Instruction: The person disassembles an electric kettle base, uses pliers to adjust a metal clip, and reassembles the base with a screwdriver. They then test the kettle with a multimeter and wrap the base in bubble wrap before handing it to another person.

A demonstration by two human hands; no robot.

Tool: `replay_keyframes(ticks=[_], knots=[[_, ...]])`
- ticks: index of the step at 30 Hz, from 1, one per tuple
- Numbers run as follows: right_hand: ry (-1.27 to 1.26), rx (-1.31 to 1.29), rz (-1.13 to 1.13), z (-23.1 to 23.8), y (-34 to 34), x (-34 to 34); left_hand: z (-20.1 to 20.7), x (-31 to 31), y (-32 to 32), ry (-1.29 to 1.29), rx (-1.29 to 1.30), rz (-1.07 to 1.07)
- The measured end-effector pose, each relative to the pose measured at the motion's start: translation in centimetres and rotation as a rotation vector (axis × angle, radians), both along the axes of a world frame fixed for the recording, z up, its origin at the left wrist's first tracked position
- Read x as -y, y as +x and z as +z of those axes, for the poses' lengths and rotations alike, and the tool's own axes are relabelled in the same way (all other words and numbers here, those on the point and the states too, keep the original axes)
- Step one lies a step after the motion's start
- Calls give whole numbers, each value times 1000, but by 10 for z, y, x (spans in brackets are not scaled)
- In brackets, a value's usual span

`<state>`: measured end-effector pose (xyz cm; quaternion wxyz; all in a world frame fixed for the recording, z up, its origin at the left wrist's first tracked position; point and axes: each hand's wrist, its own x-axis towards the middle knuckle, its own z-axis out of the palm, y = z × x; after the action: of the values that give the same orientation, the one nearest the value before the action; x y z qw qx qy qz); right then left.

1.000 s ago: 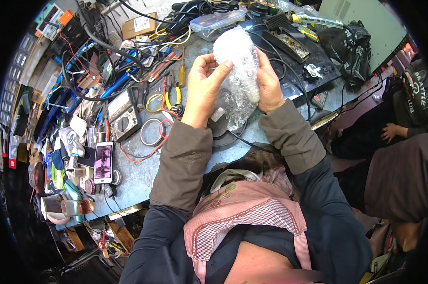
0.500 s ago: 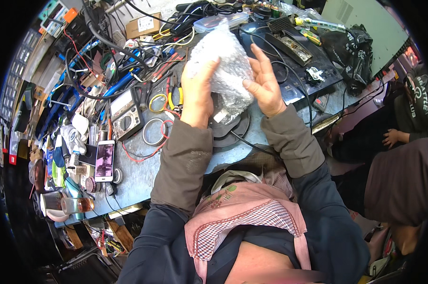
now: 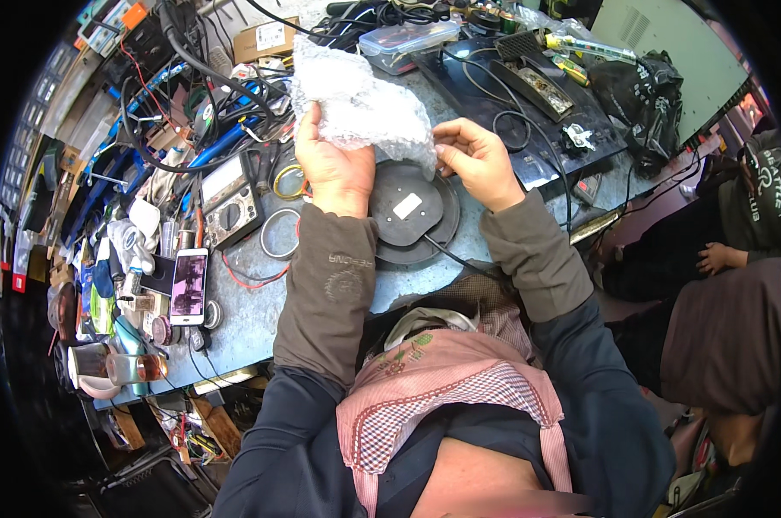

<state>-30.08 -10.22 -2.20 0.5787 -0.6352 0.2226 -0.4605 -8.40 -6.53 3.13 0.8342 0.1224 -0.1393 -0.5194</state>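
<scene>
A bundle of clear bubble wrap [image 3: 365, 99] is held up over the bench, tilted with its right end lower. What lies inside, if anything, cannot be made out. My left hand [image 3: 337, 168] supports it from below, palm up, the thumb along its near side. At its right end my right hand [image 3: 477, 160] pinches the edge of the wrap between thumb and fingers. Below the wrap, on the bench, lies a round black device [image 3: 399, 207] with a small white label and a black cable running off toward the front edge.
Left of the device lie a metal ring [image 3: 280, 233], a multimeter [image 3: 231, 207] and a phone [image 3: 189, 285]. Cups [image 3: 132, 369] stand at the bench's left corner. A black panel [image 3: 529, 129] with cables lies to the right. Another person's hand [image 3: 720, 257] shows at far right.
The bubble wrap has swung left and tilted over, uncovering the round black device. My right hand has gone from open beside the wrap to pinching its right end.
</scene>
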Motion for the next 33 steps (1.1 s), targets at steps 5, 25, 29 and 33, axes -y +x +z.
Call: replay_keyframes(ticks=[5, 25, 29, 33], knots=[[90, -103, 45, 5, -7, -1, -4, 7, 9, -118, -43, -36], [67, 712, -424, 84, -102, -105, 14, -19, 15, -86, 554, -456], [-125, 667, -831, 102, -185, -130, -1, -10, 38, 28, 480, -346], [-241, 460, -1174, 113, -273, -141, -7, -3, 43, 56, 437, -346]])
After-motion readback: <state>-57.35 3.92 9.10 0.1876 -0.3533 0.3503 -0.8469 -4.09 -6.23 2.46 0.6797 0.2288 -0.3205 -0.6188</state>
